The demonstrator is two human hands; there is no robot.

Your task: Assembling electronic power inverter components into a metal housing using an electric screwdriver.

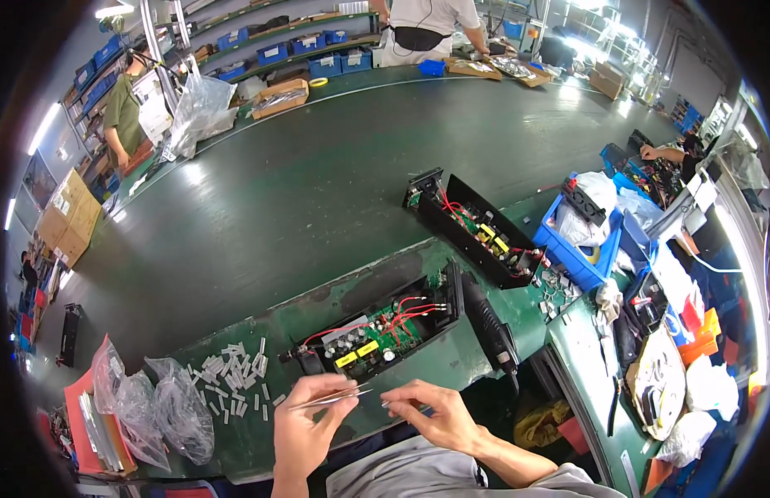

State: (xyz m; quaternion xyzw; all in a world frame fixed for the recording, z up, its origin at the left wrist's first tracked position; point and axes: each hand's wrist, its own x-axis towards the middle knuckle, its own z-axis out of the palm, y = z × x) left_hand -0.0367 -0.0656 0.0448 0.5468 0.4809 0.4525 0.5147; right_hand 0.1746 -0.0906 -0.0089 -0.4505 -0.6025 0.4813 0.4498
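Near the bench's front edge, my left hand (309, 427) pinches a thin, flat, shiny strip (328, 400) between thumb and fingers. Just to its right, my right hand (439, 417) is closed in a pinch on a tiny pale piece (386, 404), too small to name. A narrow gap separates the two sets of fingertips. Directly beyond them lies an open black electronics case (381, 328) with a green circuit board, red wires and yellow-wrapped parts. Small grey metal pieces (236, 373) are scattered left of the case.
A black power screwdriver (493, 328) lies right of the near case. A second open black case (476, 228) sits farther back. Clear plastic bags (182, 407) are at left, a blue bin (577, 249) at right. Beyond runs a wide green conveyor belt (260, 191); other people work around it.
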